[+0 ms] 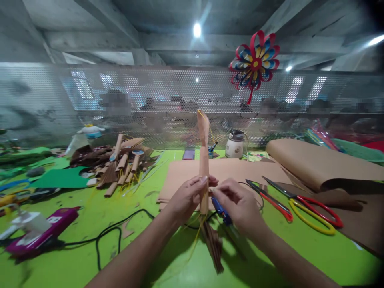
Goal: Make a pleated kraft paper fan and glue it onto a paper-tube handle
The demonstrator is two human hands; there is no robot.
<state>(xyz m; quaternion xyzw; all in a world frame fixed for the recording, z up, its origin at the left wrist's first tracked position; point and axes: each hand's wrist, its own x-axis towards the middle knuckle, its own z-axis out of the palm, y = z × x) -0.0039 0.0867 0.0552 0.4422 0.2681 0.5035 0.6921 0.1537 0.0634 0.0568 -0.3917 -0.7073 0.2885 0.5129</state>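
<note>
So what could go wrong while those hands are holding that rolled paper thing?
Loose yellow string below the rolled paper might tangle. The right hand could bump the scissors lying nearby. The left forearm may catch the looped black cord beside it.

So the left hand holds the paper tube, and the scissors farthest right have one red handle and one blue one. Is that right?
Not quite: the scissors farthest right have one red handle and one yellow one, not blue, as the head view shows. The left hand does hold the paper tube.
</note>
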